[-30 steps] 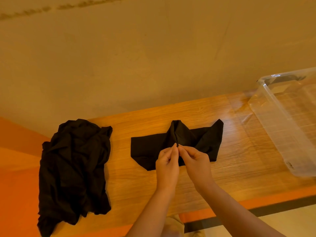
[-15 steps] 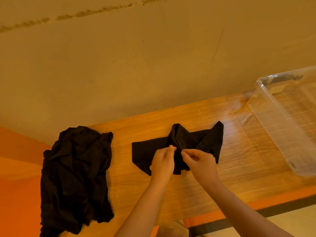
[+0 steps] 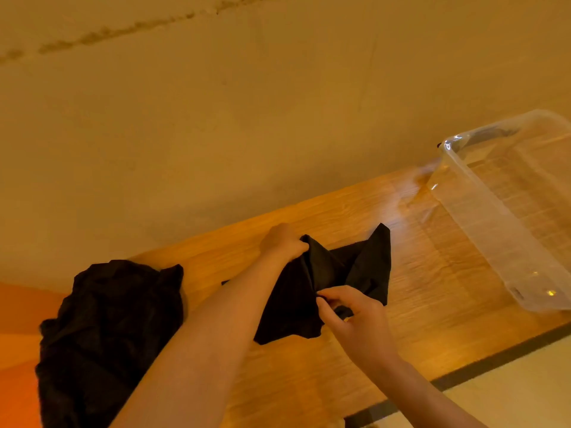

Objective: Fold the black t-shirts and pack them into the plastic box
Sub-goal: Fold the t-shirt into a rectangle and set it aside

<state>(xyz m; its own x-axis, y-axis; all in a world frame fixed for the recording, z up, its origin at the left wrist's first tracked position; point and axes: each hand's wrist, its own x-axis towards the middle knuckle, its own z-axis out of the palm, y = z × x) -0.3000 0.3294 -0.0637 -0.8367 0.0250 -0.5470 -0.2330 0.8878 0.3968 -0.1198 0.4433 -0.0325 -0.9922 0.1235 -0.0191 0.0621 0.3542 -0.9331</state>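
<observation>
So a half-folded black t-shirt (image 3: 327,282) is being worked in the middle of the wooden table (image 3: 432,329), lifted a bit along a centre crease. The far end of that crease is gripped by the left hand (image 3: 282,242), fingers curled round the cloth. The near end is pinched by the right hand (image 3: 352,313) between thumb and fingertips, the other fingers loosely bent. A heap of unfolded black shirts (image 3: 108,335) is left at the left end of the table, and the clear plastic box (image 3: 506,230) is parked at the right end, well apart from the shirt, with nothing obviously packed in it.

For a tidy fold, the crease is probably best kept taut between both grips and laid down flat in one go. The right flap (image 3: 375,261) sticking up should be smoothed first, otherwise a lumpy bundle could be expected. Edges ought to be lined up before anything gets carried to the box.
</observation>
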